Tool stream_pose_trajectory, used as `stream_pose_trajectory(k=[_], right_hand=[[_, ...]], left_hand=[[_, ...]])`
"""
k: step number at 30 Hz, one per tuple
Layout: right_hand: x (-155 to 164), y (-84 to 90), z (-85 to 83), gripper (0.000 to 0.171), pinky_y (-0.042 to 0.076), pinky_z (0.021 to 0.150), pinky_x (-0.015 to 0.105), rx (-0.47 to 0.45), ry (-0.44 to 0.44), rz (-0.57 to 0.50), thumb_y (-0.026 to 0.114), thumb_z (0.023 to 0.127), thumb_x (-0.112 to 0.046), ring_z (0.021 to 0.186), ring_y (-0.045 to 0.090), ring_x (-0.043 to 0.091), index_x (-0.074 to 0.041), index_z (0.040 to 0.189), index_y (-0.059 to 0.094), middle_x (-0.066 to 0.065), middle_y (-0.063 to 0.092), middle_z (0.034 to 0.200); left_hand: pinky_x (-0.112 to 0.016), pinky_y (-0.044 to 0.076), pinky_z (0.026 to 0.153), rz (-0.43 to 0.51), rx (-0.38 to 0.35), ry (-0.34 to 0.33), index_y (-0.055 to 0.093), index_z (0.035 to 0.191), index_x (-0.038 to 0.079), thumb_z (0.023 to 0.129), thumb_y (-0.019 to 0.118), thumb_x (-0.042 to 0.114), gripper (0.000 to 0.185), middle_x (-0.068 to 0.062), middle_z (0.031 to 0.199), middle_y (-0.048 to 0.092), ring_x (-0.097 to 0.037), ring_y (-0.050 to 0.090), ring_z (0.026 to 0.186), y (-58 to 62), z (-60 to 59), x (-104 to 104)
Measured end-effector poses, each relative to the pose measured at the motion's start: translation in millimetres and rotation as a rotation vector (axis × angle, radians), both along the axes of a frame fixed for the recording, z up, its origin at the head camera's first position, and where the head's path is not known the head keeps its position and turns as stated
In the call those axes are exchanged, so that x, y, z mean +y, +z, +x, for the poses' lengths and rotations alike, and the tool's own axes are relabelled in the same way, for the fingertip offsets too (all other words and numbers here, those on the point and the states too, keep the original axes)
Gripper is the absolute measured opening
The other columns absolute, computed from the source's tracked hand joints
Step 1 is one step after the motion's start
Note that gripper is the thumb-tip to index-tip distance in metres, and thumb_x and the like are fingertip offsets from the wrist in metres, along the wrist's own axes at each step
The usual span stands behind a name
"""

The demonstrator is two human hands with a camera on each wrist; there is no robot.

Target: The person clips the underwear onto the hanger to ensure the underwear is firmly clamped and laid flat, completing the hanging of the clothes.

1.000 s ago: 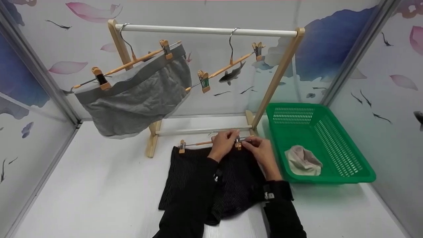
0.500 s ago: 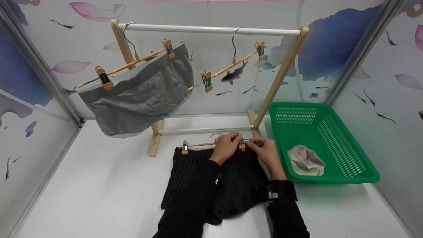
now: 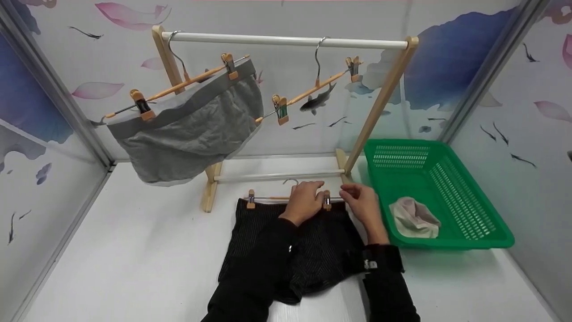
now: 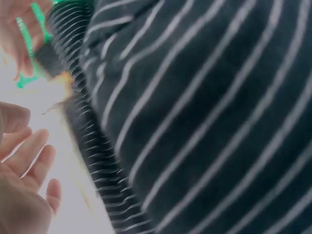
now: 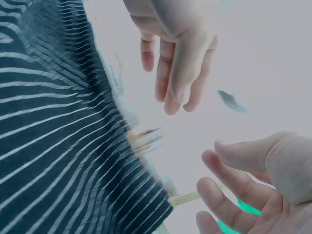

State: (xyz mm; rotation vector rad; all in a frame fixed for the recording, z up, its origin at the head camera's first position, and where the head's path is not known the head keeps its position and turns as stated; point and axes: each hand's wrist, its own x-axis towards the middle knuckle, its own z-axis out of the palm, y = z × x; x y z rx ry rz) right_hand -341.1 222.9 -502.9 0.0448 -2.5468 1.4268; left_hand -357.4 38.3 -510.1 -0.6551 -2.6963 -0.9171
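Note:
Black pin-striped shorts (image 3: pixel 321 241) lie flat on the white table, their waistband clipped to a wooden clip hanger (image 3: pixel 272 197) by a left clip (image 3: pixel 251 199) and a right clip (image 3: pixel 326 201). My left hand (image 3: pixel 308 197) lies over the hanger bar just left of the right clip, fingers relaxed. My right hand (image 3: pixel 354 195) hovers just right of that clip, loosely curled and holding nothing. The right wrist view shows the clip (image 5: pixel 144 139) free between both hands, the left hand's fingers (image 5: pixel 175 73) straight. In the left wrist view the striped cloth (image 4: pixel 204 117) fills the frame.
A wooden drying rack (image 3: pixel 286 41) stands behind, with grey shorts (image 3: pixel 187 129) on one hanger and an empty clip hanger (image 3: pixel 308 91) beside it. A green basket (image 3: pixel 451 243) at the right holds a pale cloth (image 3: pixel 413 218). Patterned walls enclose the table.
My right hand has let go of the right clip and drawn a little to the right. The clip now grips the waistband. My left hand has flattened over the bar.

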Motion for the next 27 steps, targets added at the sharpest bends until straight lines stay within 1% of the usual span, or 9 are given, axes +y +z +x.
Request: stream_pose_trajectory(k=[4, 8, 11, 13, 17, 20, 22, 24, 27], right_hand=[[-2.3, 13.2, 5.2, 0.023, 0.054, 0.083, 0.044, 0.057, 0.058, 0.058, 0.07, 0.098, -0.013, 0.094, 0.069, 0.031, 0.004, 0.114, 0.073, 0.018, 0.074, 0.104], [-4.9, 20.5, 8.8, 0.028, 0.053, 0.089, 0.05, 0.053, 0.188, 0.136, 0.066, 0.1, -0.013, 0.102, 0.068, 0.035, 0.006, 0.12, 0.07, 0.022, 0.071, 0.114], [-6.5, 18.6, 9.6, 0.032, 0.052, 0.092, 0.053, 0.012, 0.321, 0.183, 0.063, 0.101, -0.011, 0.106, 0.067, 0.037, 0.009, 0.126, 0.065, 0.025, 0.068, 0.12], [-7.4, 14.6, 9.0, 0.031, 0.051, 0.091, 0.051, -0.003, 0.409, 0.228, 0.061, 0.102, -0.009, 0.104, 0.067, 0.035, 0.011, 0.125, 0.064, 0.026, 0.068, 0.116], [-9.2, 5.8, 7.5, 0.035, 0.049, 0.089, 0.05, -0.04, 0.542, 0.31, 0.059, 0.104, -0.012, 0.098, 0.063, 0.032, 0.012, 0.129, 0.06, 0.022, 0.067, 0.107], [-10.6, 0.9, 7.7, 0.047, 0.046, 0.098, 0.052, -0.096, 0.576, 0.34, 0.058, 0.104, -0.018, 0.113, 0.061, 0.037, 0.012, 0.14, 0.052, 0.027, 0.064, 0.121], [-11.3, -1.0, 7.9, 0.053, 0.042, 0.104, 0.054, -0.133, 0.583, 0.354, 0.058, 0.105, -0.021, 0.123, 0.056, 0.04, 0.013, 0.145, 0.046, 0.03, 0.058, 0.134], [-12.2, -2.7, 8.3, 0.058, 0.037, 0.109, 0.054, -0.168, 0.573, 0.354, 0.057, 0.105, -0.023, 0.134, 0.048, 0.042, 0.011, 0.148, 0.04, 0.031, 0.048, 0.146], [-13.9, -4.4, 8.8, 0.058, 0.035, 0.112, 0.054, -0.205, 0.566, 0.349, 0.056, 0.106, -0.024, 0.137, 0.044, 0.042, 0.009, 0.15, 0.039, 0.029, 0.044, 0.149]], left_hand=[[-0.046, 0.048, 0.095, -0.156, 0.141, -0.018, 0.068, 0.129, 0.005, 0.101, 0.059, 0.016, 0.031, -0.009, 0.123, 0.07, -0.027, 0.064, 0.114, 7.6, -1.2, -9.5], [-0.045, 0.048, 0.099, -0.307, 0.168, -0.008, 0.063, 0.134, 0.004, 0.102, 0.058, 0.014, 0.034, -0.011, 0.128, 0.067, -0.027, 0.061, 0.12, 12.6, -1.2, -22.2], [-0.045, 0.048, 0.102, -0.423, 0.114, 0.012, 0.055, 0.142, 0.001, 0.103, 0.057, 0.016, 0.042, -0.014, 0.136, 0.062, -0.029, 0.056, 0.128, 14.1, 1.1, -30.0], [-0.045, 0.046, 0.104, -0.49, 0.053, 0.023, 0.049, 0.147, -0.001, 0.104, 0.056, 0.019, 0.048, -0.017, 0.143, 0.056, -0.03, 0.051, 0.134, 13.7, 2.7, -33.0], [-0.045, 0.038, 0.112, -0.558, -0.123, 0.035, 0.034, 0.155, -0.003, 0.107, 0.051, 0.03, 0.06, -0.02, 0.155, 0.041, -0.032, 0.036, 0.145, 10.6, 5.9, -34.0], [-0.046, 0.03, 0.117, -0.558, -0.246, 0.04, 0.026, 0.158, -0.002, 0.108, 0.047, 0.036, 0.066, -0.02, 0.161, 0.031, -0.033, 0.027, 0.15, 6.6, 8.3, -33.3], [-0.047, 0.026, 0.119, -0.546, -0.299, 0.043, 0.023, 0.159, -0.001, 0.109, 0.045, 0.038, 0.068, -0.021, 0.163, 0.026, -0.033, 0.022, 0.151, 4.3, 9.9, -33.0], [-0.047, 0.024, 0.12, -0.541, -0.326, 0.048, 0.022, 0.159, -0.001, 0.109, 0.044, 0.039, 0.068, -0.021, 0.163, 0.025, -0.034, 0.02, 0.152, 3.0, 11.8, -32.8], [-0.047, 0.023, 0.12, -0.544, -0.337, 0.056, 0.023, 0.159, -0.002, 0.109, 0.043, 0.04, 0.068, -0.021, 0.163, 0.025, -0.033, 0.021, 0.152, 1.2, 14.1, -32.5]])
